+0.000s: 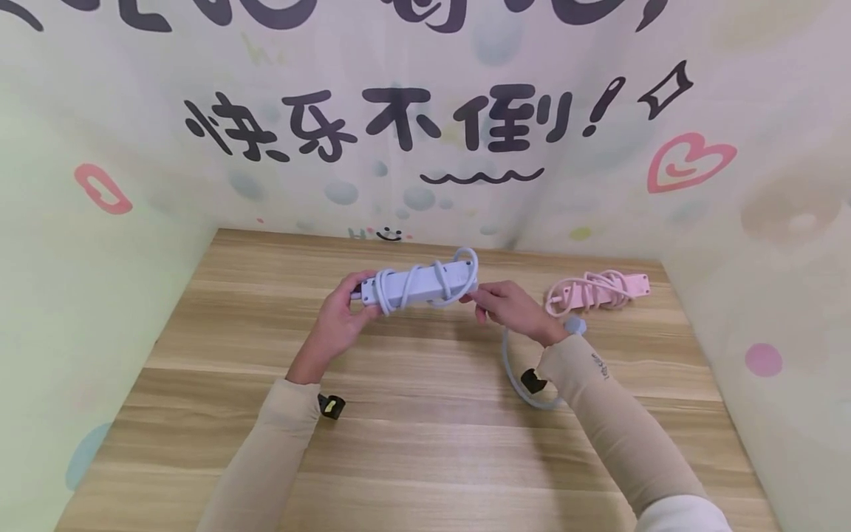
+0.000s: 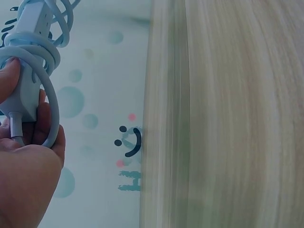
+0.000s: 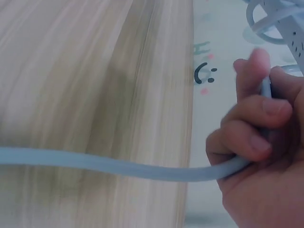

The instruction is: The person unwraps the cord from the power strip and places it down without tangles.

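A light blue power strip [image 1: 425,282] is held up over the far part of the table, its own cord wound round it in several loops. My left hand [image 1: 335,319] grips its left end, thumb on the near side, as the left wrist view shows by the thumb [image 2: 8,80] across the strip. The right hand [image 1: 515,307] is at the strip's other end, fingers curled round the blue cord [image 3: 118,166]. From that hand the loose cord hangs in a curve toward the table, and the blue plug [image 1: 575,325] shows beside the right sleeve.
A pink power strip [image 1: 637,285], wrapped in its pink cord, lies at the table's back right. Small black pieces [image 1: 332,406] show beside both forearms. A printed cloth wall [image 1: 399,199] borders the wooden table [image 1: 425,458] at the back and sides.
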Demonstrator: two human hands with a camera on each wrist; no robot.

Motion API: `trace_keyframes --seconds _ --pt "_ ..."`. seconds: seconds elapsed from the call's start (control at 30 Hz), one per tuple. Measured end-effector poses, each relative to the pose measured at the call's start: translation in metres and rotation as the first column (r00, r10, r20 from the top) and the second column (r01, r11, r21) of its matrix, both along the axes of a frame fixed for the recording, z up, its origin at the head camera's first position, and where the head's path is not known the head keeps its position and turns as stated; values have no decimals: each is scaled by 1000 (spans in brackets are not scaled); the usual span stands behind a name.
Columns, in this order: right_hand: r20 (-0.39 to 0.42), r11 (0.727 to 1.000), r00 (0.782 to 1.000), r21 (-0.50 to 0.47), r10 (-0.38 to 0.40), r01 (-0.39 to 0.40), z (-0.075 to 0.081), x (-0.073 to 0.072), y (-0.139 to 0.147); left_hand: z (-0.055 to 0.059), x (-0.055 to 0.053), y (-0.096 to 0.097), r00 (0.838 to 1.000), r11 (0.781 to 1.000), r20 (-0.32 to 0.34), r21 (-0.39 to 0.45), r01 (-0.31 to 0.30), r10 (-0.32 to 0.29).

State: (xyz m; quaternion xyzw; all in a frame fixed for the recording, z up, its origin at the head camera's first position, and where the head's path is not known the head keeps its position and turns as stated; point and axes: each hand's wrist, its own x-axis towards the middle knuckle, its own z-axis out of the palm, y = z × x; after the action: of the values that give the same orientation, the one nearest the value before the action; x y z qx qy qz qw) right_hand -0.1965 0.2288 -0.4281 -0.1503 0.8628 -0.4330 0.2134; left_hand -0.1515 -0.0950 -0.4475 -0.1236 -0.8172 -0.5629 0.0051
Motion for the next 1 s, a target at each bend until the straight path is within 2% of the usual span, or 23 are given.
trace_keyframes --seconds 0.27,0.43,0.57,0.8,1.0 --pt "-133 994 989 73 -68 78 12 -9 7 1 2 -1 999 1000 28 -19 22 -21" --pt "-165 986 982 122 -94 115 26 -12 13 -1 2 -2 999 999 28 -30 36 -35" --pt "-194 985 976 114 -102 126 40 -12 14 -2 2 -3 998 998 26 -41 50 -49" --pt "-219 987 968 71 -123 142 72 -1 13 -4 2 -3 999 999 34 -34 35 -34" --pt "-236 986 966 99 -106 133 89 14 15 -4 1 -4 998 1000 57 -18 5 -4"
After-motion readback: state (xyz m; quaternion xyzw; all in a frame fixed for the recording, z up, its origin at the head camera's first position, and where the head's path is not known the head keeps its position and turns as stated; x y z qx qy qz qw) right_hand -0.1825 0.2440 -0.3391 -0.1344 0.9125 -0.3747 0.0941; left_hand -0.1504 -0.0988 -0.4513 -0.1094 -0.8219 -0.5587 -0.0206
